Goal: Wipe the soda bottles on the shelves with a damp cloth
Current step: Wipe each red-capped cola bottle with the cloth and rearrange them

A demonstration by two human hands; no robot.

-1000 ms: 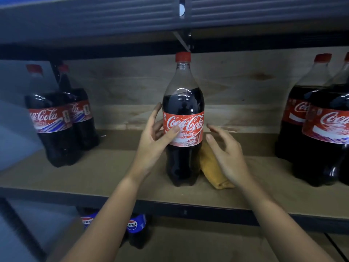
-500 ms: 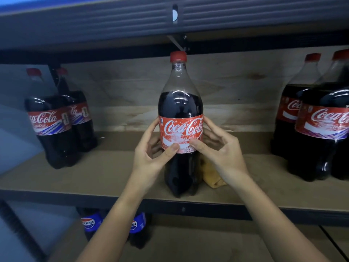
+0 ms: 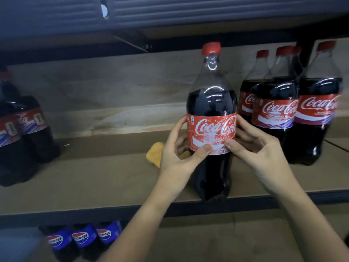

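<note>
Fingers (image 3: 204,148) of both hands, left hand (image 3: 175,157) and right hand (image 3: 260,148), grip the upright cola bottle (image 3: 211,103) at the shelf (image 3: 94,178) edge.

The cola bottle (image 3: 211,118) at centre frame is clear, glossy plastic with bright glints on its shoulder, a smooth red plastic cap and a shiny red label whose white print looks scuffed. The 4 bottles at right (image 3: 273,110) and the 2 at far left (image 3: 22,133) share that glossy plastic. The shelf board (image 3: 94,176) and the back panel (image 3: 113,87) are matt, grainy wood, stained in patches. The shelf edge (image 3: 56,214) and the ribbed beam (image 3: 170,10) along the top are dark, dull metal. The yellow cloth (image 3: 154,153) left of centre looks soft and matt.
</note>
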